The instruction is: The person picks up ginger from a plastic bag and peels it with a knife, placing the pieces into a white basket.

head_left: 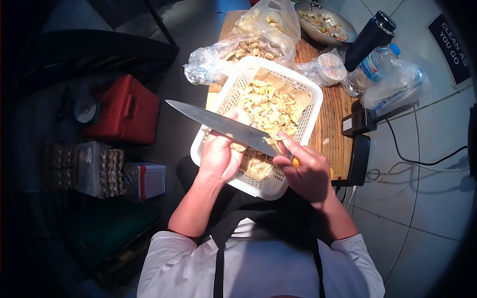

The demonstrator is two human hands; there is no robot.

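Note:
My right hand (309,171) is closed around the yellow handle of a large kitchen knife (213,120). The blade points left and lies across in front of my left hand (221,154). That palm is turned up, its fingers curled behind the blade around a pale piece of what looks like ginger (238,147), mostly hidden. Thin pale shavings cling to the blade near my right fingertips. Beneath both hands sits a white perforated plastic basket (310,119), lined with brown paper. Many yellowish peelings or slices (268,107) fill it, with more at its near end.
Behind the basket are plastic bags of knobbly root pieces (253,48). A pan of cut food (325,25), a dark flask (370,42) and a water bottle (372,69) stand farther right. A power socket box (358,121) borders the wooden table (330,149). Left are a red cooler (131,109) and egg trays (112,171).

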